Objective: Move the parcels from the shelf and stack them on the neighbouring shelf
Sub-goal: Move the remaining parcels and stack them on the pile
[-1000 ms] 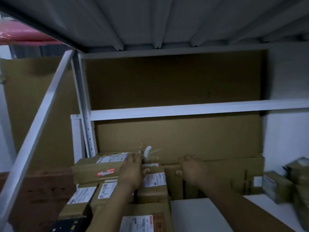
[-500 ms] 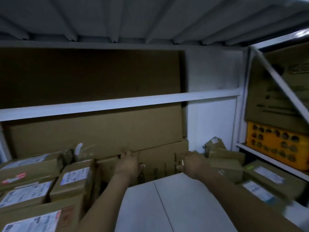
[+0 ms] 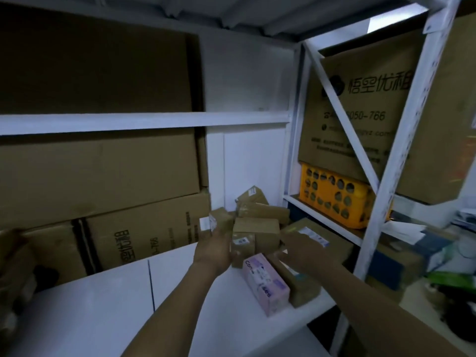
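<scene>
Parcels (image 3: 255,228) piled on white shelf (image 3: 103,305) (dim room), corner.

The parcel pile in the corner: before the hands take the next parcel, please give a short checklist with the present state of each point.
1. Left hand at the brown parcel: ok.
2. Right hand free: ok, open above the pile.
3. Firm grip on it: cannot tell.
4. Pile stable: not ok, the tilted parcel leans on top.
5. Pink box clear of the hands: ok.
6. White shelf has space: ok.
</scene>
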